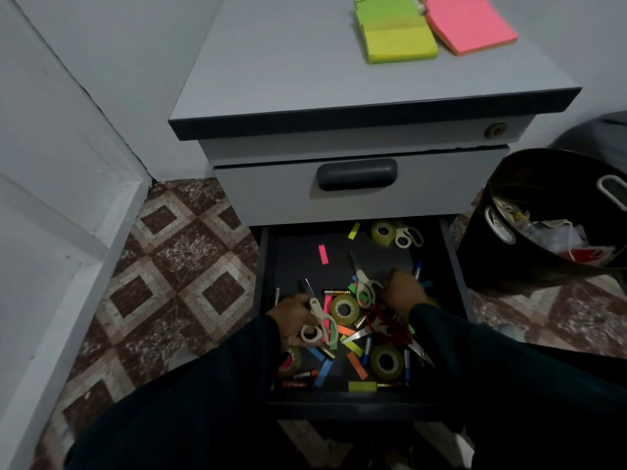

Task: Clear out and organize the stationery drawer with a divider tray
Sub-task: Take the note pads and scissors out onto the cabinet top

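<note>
The open drawer (451, 252) below you is the job, and its dark floor is strewn with tape rolls, scissors, pens, batteries and coloured paper flags. Your left hand (293, 322) is curled round a pair of cream-handled scissors (317, 320), holding them near the loops; their long axis runs up and away from you, blades pointing toward the back of the drawer. Your right hand (403, 291) is knuckles-up over a second pair of scissors (364, 286) and a red tangle (386, 325); I cannot tell whether it grips anything. A tape roll (345, 309) lies between both hands, slightly nearer your left. No divider tray is in view; sticky-note pads (397, 42) sit on the cabinet top, a bin (502, 252) to your right.
</note>
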